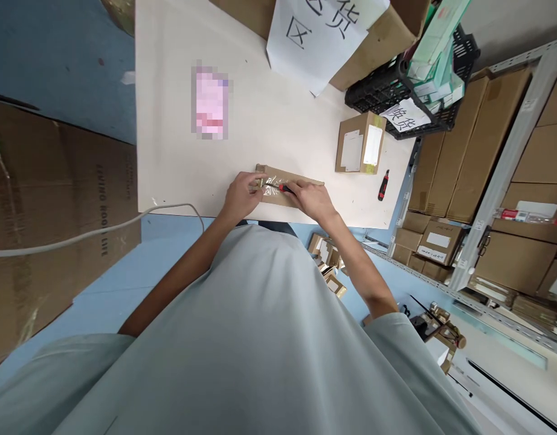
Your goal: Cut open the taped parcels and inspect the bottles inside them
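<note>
A flat brown cardboard package (301,179) with clear tape across it lies near the front edge of the pale table (179,163). My left hand (243,194) presses on its left end, fingers curled over the taped part. My right hand (312,199) is closed around a small red and black tool (284,188), whose tip touches the tape on the package.
A small cardboard box (360,142) with white labels stands right of the package. A red and black cutter (383,185) lies near the table's right edge. A black crate (409,90) of boxes and a paper sign (315,36) are at the back. Shelves of cartons (500,181) stand on the right.
</note>
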The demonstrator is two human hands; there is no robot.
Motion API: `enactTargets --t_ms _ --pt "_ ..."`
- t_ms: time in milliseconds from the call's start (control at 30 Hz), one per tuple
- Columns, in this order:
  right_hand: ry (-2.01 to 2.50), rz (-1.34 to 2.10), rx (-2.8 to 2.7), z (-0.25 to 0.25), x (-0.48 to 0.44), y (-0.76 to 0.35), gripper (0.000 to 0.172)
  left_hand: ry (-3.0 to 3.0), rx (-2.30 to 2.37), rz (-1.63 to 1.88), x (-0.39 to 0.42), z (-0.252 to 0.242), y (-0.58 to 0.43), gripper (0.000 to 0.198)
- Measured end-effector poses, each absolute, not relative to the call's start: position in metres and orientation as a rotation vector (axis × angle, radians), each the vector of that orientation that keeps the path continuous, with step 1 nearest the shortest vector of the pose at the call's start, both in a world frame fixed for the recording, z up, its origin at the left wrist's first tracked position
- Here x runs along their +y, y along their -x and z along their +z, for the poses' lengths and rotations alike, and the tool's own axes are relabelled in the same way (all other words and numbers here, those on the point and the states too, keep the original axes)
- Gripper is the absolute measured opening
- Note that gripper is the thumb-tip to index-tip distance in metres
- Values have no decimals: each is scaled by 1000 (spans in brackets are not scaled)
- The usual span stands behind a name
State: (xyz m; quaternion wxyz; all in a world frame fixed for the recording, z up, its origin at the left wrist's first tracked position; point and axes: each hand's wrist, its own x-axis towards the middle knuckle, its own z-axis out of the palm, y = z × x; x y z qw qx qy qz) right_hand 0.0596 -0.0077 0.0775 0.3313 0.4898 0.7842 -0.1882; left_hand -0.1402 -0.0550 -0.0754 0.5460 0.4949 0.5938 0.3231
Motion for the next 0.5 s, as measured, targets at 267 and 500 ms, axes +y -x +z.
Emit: enactTargets --t_ms 267,500 --pt "-1148 -376 2057 87 2 -48 46 -1136 1394 781 -56 -81 137 45" --pt "-1042 -390 2018 99 13 -35 50 -1101 1414 804 -58 -82 134 43"
